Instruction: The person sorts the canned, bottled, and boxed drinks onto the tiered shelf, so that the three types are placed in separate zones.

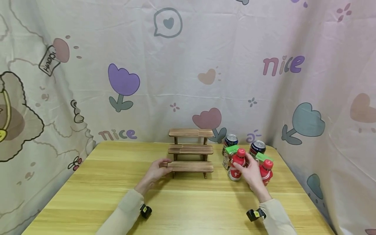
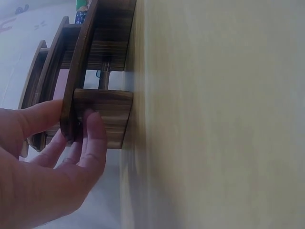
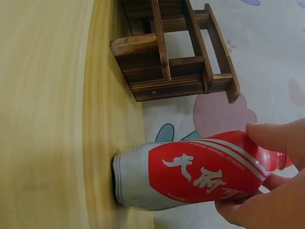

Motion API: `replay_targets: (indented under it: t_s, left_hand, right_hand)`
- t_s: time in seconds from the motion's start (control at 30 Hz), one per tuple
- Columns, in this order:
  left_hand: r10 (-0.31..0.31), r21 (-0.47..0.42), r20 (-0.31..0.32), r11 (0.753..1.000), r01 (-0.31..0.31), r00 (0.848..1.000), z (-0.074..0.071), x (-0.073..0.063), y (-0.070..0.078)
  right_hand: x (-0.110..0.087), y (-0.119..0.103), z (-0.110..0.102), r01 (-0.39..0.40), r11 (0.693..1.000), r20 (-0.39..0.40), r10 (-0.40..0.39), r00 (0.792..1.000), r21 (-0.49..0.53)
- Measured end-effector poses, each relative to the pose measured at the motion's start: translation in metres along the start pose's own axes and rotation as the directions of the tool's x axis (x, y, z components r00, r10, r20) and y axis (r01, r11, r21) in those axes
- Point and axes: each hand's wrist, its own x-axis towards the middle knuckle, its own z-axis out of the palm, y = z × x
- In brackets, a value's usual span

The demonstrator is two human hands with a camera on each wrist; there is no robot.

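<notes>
A three-tier wooden shelf (image 1: pixel 190 166) stands near the back of the table. My left hand (image 1: pixel 157 170) grips the left end of its lowest step, thumb above and fingers curled beneath, as the left wrist view shows on the dark wood (image 2: pixel 71 90). To the right of the shelf, my right hand (image 1: pixel 251 171) pinches a red and white bottle (image 1: pixel 235 174) near its neck. In the right wrist view the bottle (image 3: pixel 200 174) has white characters on its red label, and its base is close over the table.
A second red bottle (image 1: pixel 266 172) stands right of my right hand. Behind the bottles are two green-topped cartons (image 1: pixel 227 160) and two dark cans (image 1: pixel 230 141). A patterned curtain (image 1: pixel 188 65) hangs behind the wooden table (image 1: pixel 123 169).
</notes>
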Motion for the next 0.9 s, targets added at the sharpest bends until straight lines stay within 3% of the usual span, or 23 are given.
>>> replay_targets:
  t_s: [0.4, 0.67, 0.9]
  left_hand:
    - [-0.012, -0.030, 0.033, 0.999, 0.013, 0.999, 0.001, 0.002, 0.002]
    - [-0.027, -0.062, 0.051, 0.998, 0.030, 0.998, -0.001, 0.002, 0.002]
    - [-0.036, -0.071, 0.059, 0.997, 0.041, 0.998, -0.003, 0.002, 0.000]
  right_hand:
    - [0.001, 0.005, -0.002, 0.008, 1.000, 0.058, -0.009, 0.998, 0.009]
    - [-0.001, 0.013, 0.003, 0.091, 0.992, 0.018, -0.089, 0.996, -0.093]
    - [-0.004, 0.013, 0.004, 0.073, 0.994, 0.065, -0.068, 0.996, -0.084]
